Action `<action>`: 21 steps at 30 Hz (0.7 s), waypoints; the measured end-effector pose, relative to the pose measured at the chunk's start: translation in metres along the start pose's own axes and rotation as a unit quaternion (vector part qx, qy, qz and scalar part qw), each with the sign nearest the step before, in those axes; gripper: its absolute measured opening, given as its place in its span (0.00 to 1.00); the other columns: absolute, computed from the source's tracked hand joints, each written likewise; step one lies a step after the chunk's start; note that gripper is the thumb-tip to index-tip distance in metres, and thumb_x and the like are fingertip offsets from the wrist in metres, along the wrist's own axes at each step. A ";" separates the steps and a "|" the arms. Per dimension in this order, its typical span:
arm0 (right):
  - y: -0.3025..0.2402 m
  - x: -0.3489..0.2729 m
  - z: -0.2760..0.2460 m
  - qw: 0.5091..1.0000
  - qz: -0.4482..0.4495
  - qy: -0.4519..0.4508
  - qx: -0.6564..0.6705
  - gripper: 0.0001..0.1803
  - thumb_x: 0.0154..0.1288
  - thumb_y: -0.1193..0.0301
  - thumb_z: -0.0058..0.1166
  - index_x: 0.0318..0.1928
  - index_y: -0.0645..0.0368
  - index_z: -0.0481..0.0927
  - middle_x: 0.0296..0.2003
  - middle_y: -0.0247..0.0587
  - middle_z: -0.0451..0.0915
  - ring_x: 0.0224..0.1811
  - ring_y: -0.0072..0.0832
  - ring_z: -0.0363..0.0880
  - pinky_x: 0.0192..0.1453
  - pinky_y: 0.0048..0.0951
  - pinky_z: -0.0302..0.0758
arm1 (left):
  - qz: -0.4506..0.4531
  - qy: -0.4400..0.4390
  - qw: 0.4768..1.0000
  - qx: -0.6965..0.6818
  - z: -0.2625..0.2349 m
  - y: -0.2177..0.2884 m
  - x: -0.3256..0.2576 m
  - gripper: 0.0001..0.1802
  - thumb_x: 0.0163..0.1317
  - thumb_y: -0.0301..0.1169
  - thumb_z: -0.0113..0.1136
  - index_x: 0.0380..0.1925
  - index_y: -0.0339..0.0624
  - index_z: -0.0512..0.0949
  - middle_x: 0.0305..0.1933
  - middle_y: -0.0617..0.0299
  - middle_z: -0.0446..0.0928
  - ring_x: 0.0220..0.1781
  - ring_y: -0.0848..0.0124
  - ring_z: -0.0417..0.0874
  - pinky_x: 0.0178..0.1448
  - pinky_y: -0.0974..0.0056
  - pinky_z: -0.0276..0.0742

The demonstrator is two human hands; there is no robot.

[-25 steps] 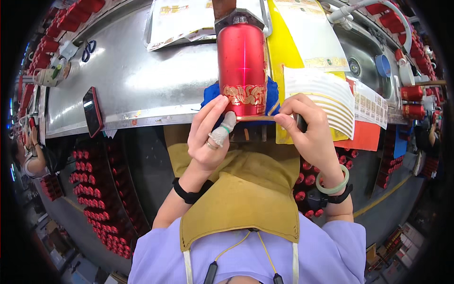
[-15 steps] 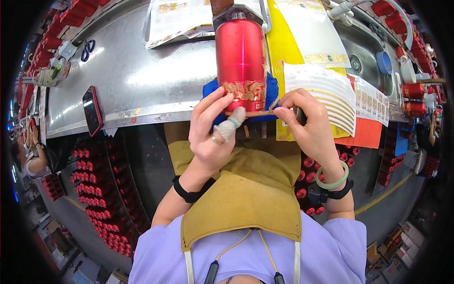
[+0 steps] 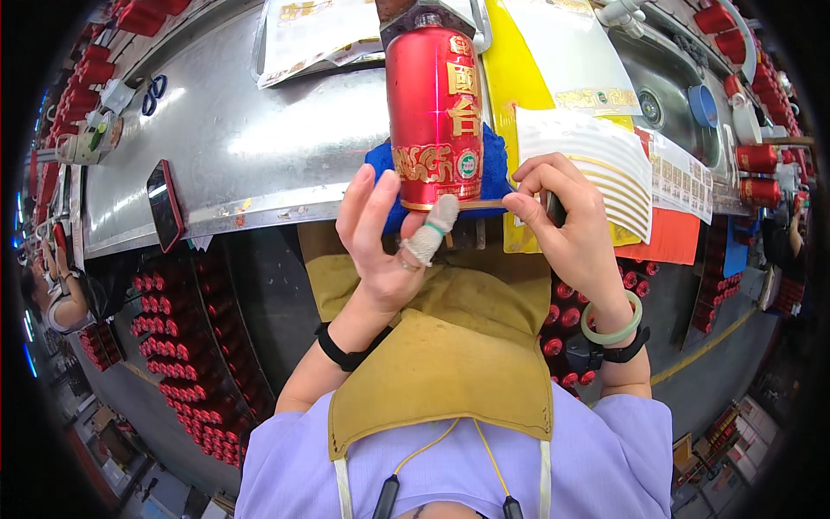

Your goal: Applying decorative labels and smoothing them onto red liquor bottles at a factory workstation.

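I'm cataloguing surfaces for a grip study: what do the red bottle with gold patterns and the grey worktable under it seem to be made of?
The red bottle with gold patterns looks like glazed ceramic or lacquered glass: a bright glossy streak runs down it; which one is unclear. The grey worktable looks like brushed stainless steel: dull, smeared reflections and a folded metal edge.

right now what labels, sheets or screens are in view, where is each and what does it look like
Red bottle: lies on a blue cloth at the steel bench edge, gold labels, thin gold strip at its base.
Strip sheet: right of the bottle, white with curved gold strips.
Printed sheet: far right, white, small gold squares.
Phone: left bench edge, dark screen, red case.
Paper sheet: top centre, white and gold.
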State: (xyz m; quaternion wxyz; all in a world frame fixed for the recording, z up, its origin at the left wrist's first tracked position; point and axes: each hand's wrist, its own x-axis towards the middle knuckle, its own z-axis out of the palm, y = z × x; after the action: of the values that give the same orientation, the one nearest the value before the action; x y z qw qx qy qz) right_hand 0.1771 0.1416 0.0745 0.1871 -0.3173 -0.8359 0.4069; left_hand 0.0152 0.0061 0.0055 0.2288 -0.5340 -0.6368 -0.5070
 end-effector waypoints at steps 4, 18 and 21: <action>0.000 0.000 0.001 1.000 0.009 -0.004 0.001 0.12 0.66 0.71 0.68 0.34 0.65 0.78 0.38 0.46 0.80 0.37 0.43 0.80 0.43 0.38 0.75 | 0.023 -0.093 0.993 -0.062 -0.007 -0.011 0.009 0.21 0.55 0.17 0.75 0.51 0.37 0.85 0.59 0.51 0.80 0.61 0.52 0.83 0.61 0.55 0.84; 0.001 0.001 0.005 1.000 -0.006 0.004 0.025 0.13 0.66 0.70 0.68 0.34 0.65 0.78 0.37 0.46 0.81 0.37 0.43 0.80 0.43 0.38 0.75 | 0.007 -0.052 0.999 -0.011 -0.006 -0.005 -0.002 0.26 0.59 0.19 0.74 0.58 0.29 0.78 0.61 0.51 0.76 0.65 0.52 0.78 0.66 0.55 0.79; -0.003 0.001 0.002 0.999 0.027 -0.010 0.016 0.13 0.67 0.70 0.68 0.34 0.65 0.78 0.34 0.46 0.80 0.33 0.40 0.78 0.40 0.37 0.73 | 0.040 -0.044 0.998 0.033 -0.007 -0.002 0.011 0.21 0.60 0.20 0.74 0.53 0.29 0.80 0.61 0.50 0.77 0.63 0.51 0.80 0.64 0.53 0.80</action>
State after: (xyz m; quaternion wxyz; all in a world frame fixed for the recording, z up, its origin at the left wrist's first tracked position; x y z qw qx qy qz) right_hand 0.1745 0.1396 0.0757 0.1725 -0.3329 -0.8221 0.4285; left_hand 0.0084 0.0055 0.0168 0.2380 -0.5727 -0.6409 -0.4523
